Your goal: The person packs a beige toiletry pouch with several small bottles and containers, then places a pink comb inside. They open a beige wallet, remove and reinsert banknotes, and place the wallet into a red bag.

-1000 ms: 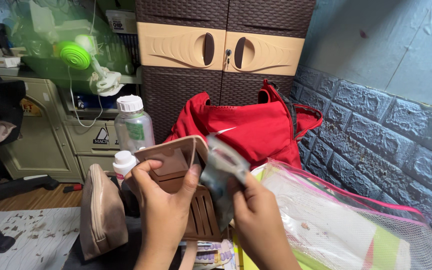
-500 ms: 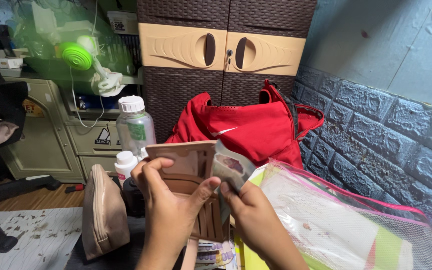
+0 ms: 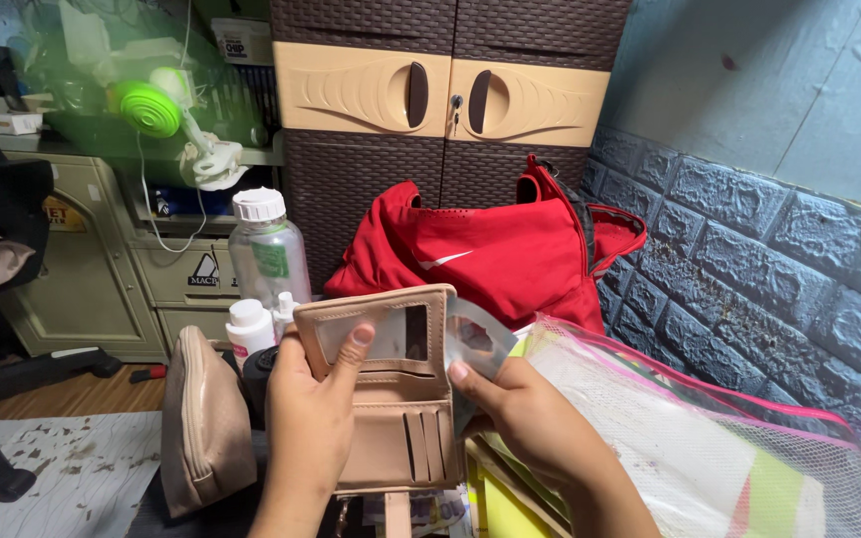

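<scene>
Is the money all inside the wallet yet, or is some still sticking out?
Not all in yet. Done: the tan fold-over wallet is open, propped by the left hand. In hand: the right hand pinches folded paper banknotes at the wallet's right edge, their tops poking out. Left: more banknotes lie underneath the wallet, and it is not closed. The pink-edged mesh pouch sits beside.

The open wallet (image 3: 391,389) stands at lower centre of the frame, the left hand (image 3: 311,418) on its left side and the right hand (image 3: 520,423) on its right, with folded banknotes (image 3: 478,339) at the wallet's right edge. A pouch (image 3: 206,423) lies at lower left. Two bottles (image 3: 263,279) stand behind the left hand. A bag (image 3: 490,249) sits behind the wallet, before the cabinet (image 3: 450,90). A mesh pouch (image 3: 690,448) fills the lower right.
</scene>
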